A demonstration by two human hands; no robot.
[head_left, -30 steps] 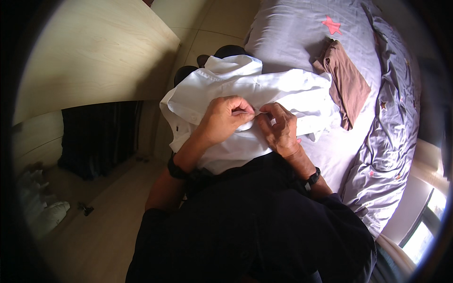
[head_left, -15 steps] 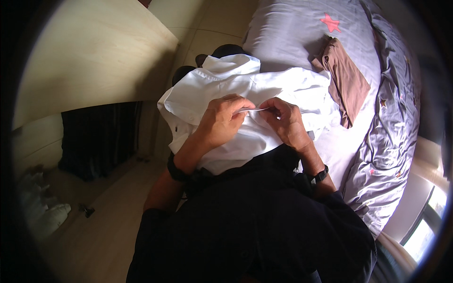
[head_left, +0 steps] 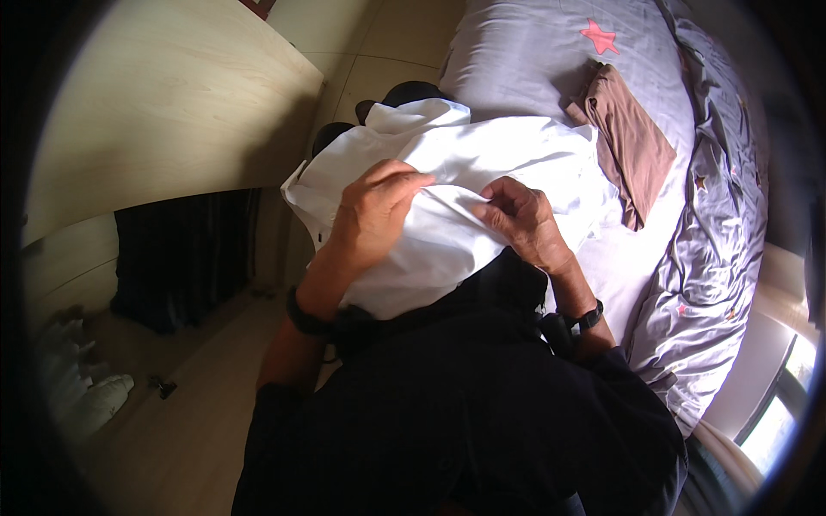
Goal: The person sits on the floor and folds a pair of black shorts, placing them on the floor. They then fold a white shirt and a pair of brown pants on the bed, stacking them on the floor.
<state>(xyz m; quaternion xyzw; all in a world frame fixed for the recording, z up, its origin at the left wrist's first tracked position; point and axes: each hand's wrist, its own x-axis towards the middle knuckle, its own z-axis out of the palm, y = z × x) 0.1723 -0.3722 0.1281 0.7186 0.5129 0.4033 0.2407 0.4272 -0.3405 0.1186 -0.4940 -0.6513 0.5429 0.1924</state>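
A white shirt (head_left: 551, 163) with buttons lies spread across my lap and onto the bed beside me. My left hand (head_left: 379, 211) is closed, thumb against fingers, at one end of a raised fold of the shirt. At the other end of that fold, my right hand (head_left: 527, 225) pinches the cloth between thumb and fingertips. A short stretch of white fabric runs between the two hands. Dark bands circle both wrists.
To the right is a bed (head_left: 516, 60) with a grey-purple sheet and a rumpled quilt (head_left: 701, 284). On it rests a folded brown garment (head_left: 628, 138). A pale wooden panel (head_left: 181, 103) stands at the left, with dark hanging cloth (head_left: 185, 258) below.
My left hand has moved a little left and the gap between my hands has widened. More of the shirt's cloth now shows between them, and the shirt's left part has shifted.
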